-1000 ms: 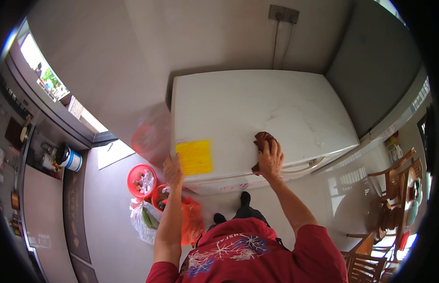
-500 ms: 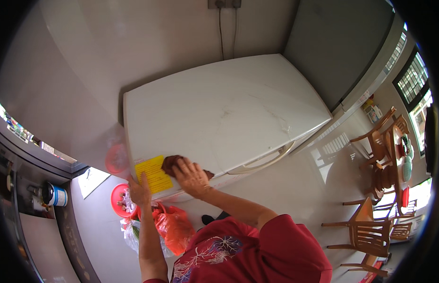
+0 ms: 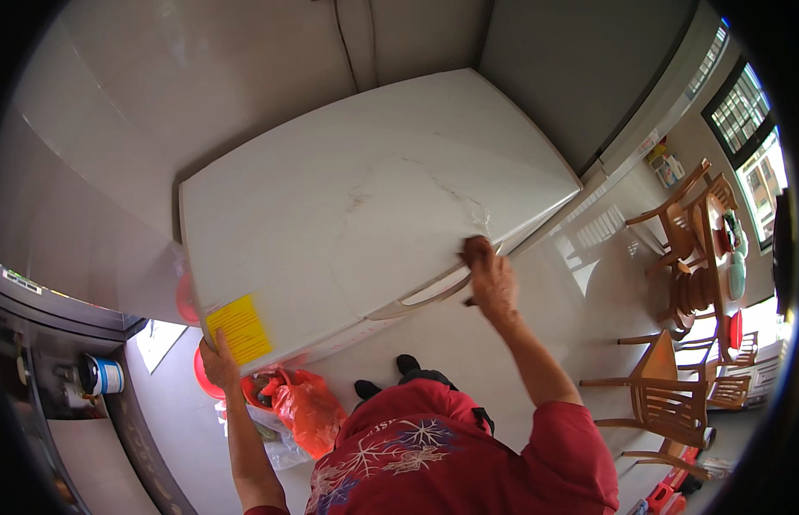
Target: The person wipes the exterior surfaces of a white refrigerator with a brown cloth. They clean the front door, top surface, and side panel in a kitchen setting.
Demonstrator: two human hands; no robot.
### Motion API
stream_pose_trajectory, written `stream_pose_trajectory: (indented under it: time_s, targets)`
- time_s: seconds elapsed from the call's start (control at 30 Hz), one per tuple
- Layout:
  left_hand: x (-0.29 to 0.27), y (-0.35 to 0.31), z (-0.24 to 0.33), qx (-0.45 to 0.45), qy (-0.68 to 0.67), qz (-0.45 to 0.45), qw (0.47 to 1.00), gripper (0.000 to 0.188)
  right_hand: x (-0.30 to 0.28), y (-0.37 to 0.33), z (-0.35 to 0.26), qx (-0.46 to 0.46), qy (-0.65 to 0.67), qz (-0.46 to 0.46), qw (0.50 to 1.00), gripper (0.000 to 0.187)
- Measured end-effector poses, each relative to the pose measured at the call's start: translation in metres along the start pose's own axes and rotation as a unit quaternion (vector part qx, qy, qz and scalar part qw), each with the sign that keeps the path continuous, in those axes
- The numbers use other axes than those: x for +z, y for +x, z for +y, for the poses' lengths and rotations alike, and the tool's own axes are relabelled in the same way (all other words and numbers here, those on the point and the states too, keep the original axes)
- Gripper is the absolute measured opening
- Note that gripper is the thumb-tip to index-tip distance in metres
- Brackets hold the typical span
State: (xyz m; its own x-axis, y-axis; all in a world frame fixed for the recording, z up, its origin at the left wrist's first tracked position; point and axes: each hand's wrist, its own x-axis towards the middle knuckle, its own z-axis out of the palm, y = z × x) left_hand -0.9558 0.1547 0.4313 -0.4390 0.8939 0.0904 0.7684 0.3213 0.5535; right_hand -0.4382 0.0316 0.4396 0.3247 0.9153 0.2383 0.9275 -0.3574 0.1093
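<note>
A white chest freezer with a broad lid (image 3: pixel 331 223) stands before me, faint smudged streaks marking its top. At its front left corner, beside a yellow label (image 3: pixel 239 330), my left hand (image 3: pixel 219 360) grips the lid's edge. My right hand (image 3: pixel 495 287) is closed on a brown cloth (image 3: pixel 476 250) at the lid's front edge, near the right end of the curved handle (image 3: pixel 435 290). Part of the cloth is hidden under the fingers, and the hand is slightly blurred.
Red plastic bags (image 3: pixel 306 412) and a red basin (image 3: pixel 203 374) are on the floor below the left corner. A tall grey cabinet (image 3: pixel 580 69) stands at the freezer's right. Wooden chairs (image 3: pixel 670 396) and a table are farther right. A dark shelf holds a white-and-blue tub (image 3: pixel 107 376).
My right hand has swept the cloth rightward along the front edge, from beside the yellow label to the handle's right end. My left hand stays at the corner. The view has shifted.
</note>
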Motion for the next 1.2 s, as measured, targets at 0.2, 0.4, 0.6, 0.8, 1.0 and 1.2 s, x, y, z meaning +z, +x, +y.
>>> stream_pose_trajectory:
  time_s: [0.2, 0.4, 0.6, 0.8, 1.0, 1.2]
  targets:
    - [0.001, 0.001, -0.003, -0.005, 0.028, 0.009, 1.000, 0.061, -0.070, -0.016, 0.070, 0.207, 0.123, -0.041, 0.970, 0.037]
    - [0.006, 0.002, 0.001, 0.013, -0.013, 0.020, 1.000, 0.058, -0.017, 0.016, -0.018, 0.041, 0.141, 0.109, 0.983, 0.041]
    - [0.010, 0.005, -0.017, 0.021, -0.030, 0.052, 0.998, 0.054, -0.050, 0.045, -0.071, -0.342, 0.543, -0.292, 0.709, 0.037]
    - [0.003, -0.001, 0.004, 0.022, -0.041, 0.059, 0.997, 0.054, 0.033, 0.180, -0.071, -0.127, 0.262, 0.067, 0.954, 0.044]
    - [0.007, 0.001, 0.007, 0.007, -0.062, 0.041, 0.997, 0.048, 0.021, 0.142, -0.102, -0.224, 0.282, 0.102, 0.927, 0.037]
    - [0.007, 0.000, 0.003, -0.021, -0.084, 0.043, 0.995, 0.049, -0.025, 0.067, -0.090, -0.450, 0.475, -0.144, 0.742, 0.029]
